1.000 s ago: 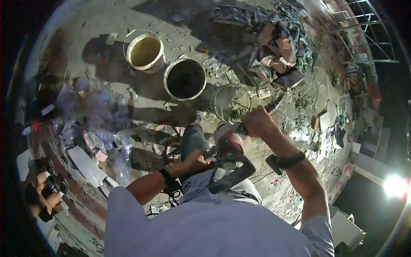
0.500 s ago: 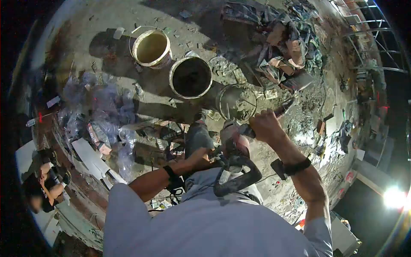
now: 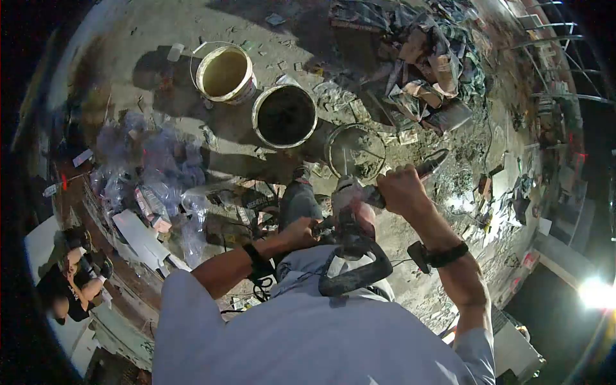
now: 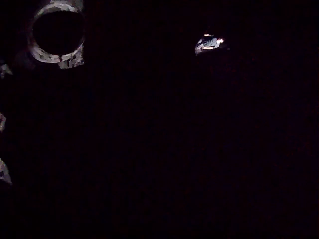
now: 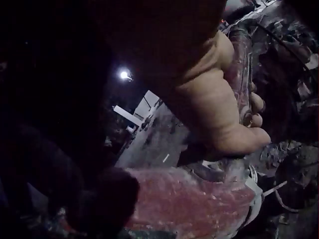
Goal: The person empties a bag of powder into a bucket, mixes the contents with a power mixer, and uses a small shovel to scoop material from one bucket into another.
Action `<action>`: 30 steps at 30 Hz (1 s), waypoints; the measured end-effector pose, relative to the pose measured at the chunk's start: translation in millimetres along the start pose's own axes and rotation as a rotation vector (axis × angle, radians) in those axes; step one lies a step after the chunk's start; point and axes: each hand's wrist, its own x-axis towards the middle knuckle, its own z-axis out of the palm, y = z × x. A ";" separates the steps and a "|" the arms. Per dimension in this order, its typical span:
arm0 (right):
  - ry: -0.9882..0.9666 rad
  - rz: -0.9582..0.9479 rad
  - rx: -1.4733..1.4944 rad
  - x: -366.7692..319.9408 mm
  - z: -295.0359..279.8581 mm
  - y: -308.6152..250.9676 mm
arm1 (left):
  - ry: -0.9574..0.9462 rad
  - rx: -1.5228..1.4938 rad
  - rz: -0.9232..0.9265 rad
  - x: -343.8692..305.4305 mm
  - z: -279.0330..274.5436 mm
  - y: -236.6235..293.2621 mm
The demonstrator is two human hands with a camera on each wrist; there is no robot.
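A red power mixer (image 3: pixel 364 219) with a bent dark frame (image 3: pixel 356 280) is held in front of the body. Its thin rod points into a low bucket (image 3: pixel 329 142) of grey, wet-looking material. On the right side my right hand (image 3: pixel 404 190) grips the mixer's side handle; in the right wrist view that hand (image 5: pixel 214 109) wraps the reddish handle (image 5: pixel 241 64) above the mixer's body (image 5: pixel 184 199). My left hand (image 3: pixel 300 233) holds a dark grip on the other side, its fingers partly hidden. The left wrist view is nearly black, with one round rim (image 4: pixel 47 56) at upper left.
Beyond stand a bucket with dark contents (image 3: pixel 282 145) and a white bucket (image 3: pixel 247 93) with a wire handle. Torn bags (image 3: pixel 443 74) are heaped at upper right, clear plastic (image 3: pixel 154 167) at left. A person (image 3: pixel 74 282) sits at far left; a bright lamp (image 3: pixel 595 292) shines at right.
The head view has shifted a little, so the buckets appear farther right. Both hands keep their grip, and the mixer sits slightly farther right in view.
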 end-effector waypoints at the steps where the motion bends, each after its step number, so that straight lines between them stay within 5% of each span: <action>1: 0.002 0.005 0.001 -0.9 -0.3 0.9 | -0.037 -0.225 0.037 0.5 -4.0 1.7; 2: -0.005 0.000 -0.015 -3.0 -0.4 1.5 | -0.070 -0.454 0.072 -0.1 -4.9 3.9; 11: 0.013 0.055 0.054 -0.7 -16.3 9.1 | -0.030 -0.053 0.183 10.2 -23.3 20.8; 14: 0.020 0.070 0.070 -0.4 -22.1 12.0 | -0.115 -0.277 0.127 2.3 -35.2 53.7; 17: 0.022 0.097 0.099 -5.0 -22.7 14.1 | -0.113 -0.196 0.115 5.2 -42.2 62.3; 21: 0.025 0.136 0.128 -13.6 -17.8 20.4 | 0.061 0.047 0.166 40.4 -15.2 -9.3; 23: 0.020 0.143 0.114 -15.9 -6.1 28.7 | -0.186 0.214 0.199 77.2 0.8 -69.8; 26: 0.003 0.141 0.120 -23.1 9.5 33.7 | -0.114 0.332 0.166 55.6 -12.4 -1.4; 30: -0.033 0.181 0.177 -29.6 12.8 30.2 | -0.097 0.244 0.154 51.3 -12.6 7.3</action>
